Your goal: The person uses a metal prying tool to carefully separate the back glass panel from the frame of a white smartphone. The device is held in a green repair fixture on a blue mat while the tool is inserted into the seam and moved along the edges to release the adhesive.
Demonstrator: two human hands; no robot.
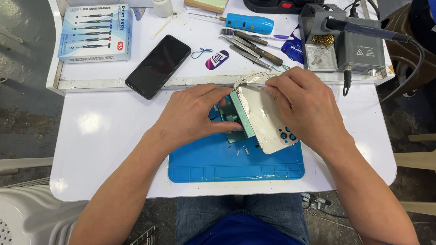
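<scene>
One phone [268,122] lies back-up in a teal clamp [237,123] on the blue mat [226,161], near the table's [101,133] middle; its long axis runs diagonally, camera end toward the near right corner, other end toward the far edge. Back glass looks cracked and patchy. Right hand [305,104] grips a thin tool [251,82] at the far end; left hand [194,114] presses on clamp and phone edge. Risks, judged: a tool slip could cut the left fingers, splinters could fly, and prying too deep could harm parts inside.

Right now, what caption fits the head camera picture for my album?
Two hands, left hand and right hand, work on a white phone back clamped over a blue mat.
</scene>
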